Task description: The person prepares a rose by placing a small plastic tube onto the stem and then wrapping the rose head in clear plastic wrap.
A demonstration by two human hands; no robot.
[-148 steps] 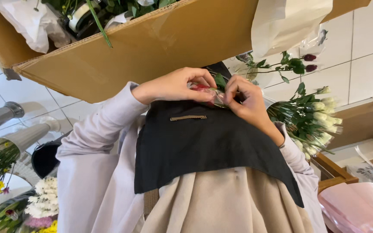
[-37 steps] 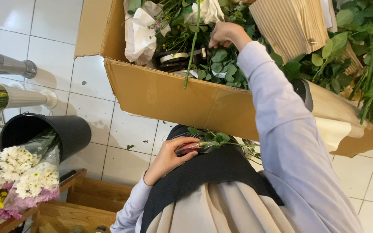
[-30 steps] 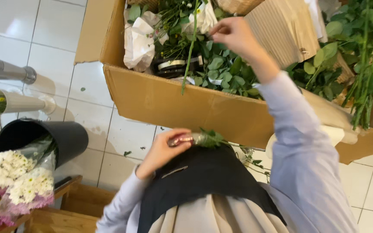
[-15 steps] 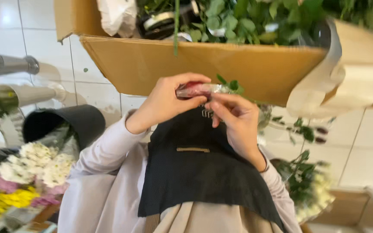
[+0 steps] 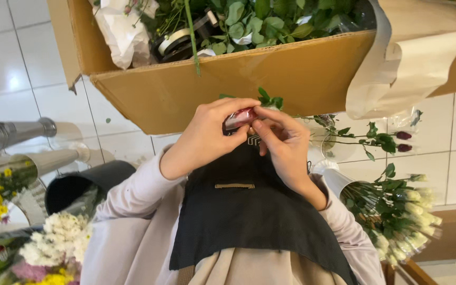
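Both of my hands meet in front of my chest, over a dark apron (image 5: 249, 221). My left hand (image 5: 207, 138) grips a red rose bud (image 5: 239, 117) from the left. The fingertips of my right hand (image 5: 283, 148) pinch the same bud from the right. Small green leaves (image 5: 270, 100) on its stem stick out above my fingers. Just beyond my hands is a large cardboard box (image 5: 270, 74) holding leafy green stems (image 5: 259, 18), crumpled white paper (image 5: 122, 34) and a roll of tape (image 5: 178, 42).
A black bucket (image 5: 85, 182) and white and yellow flower bunches (image 5: 54, 248) are at lower left, with metal cone vases (image 5: 11, 134) beside them. A wrapped bunch of white roses (image 5: 402, 211) and dark red roses (image 5: 402, 138) lie at right. Kraft paper (image 5: 412, 63) hangs off the box.
My right hand, reaching into the box a second ago, has come back down and joined my left hand on the rose bud. The view has tilted toward my chest.
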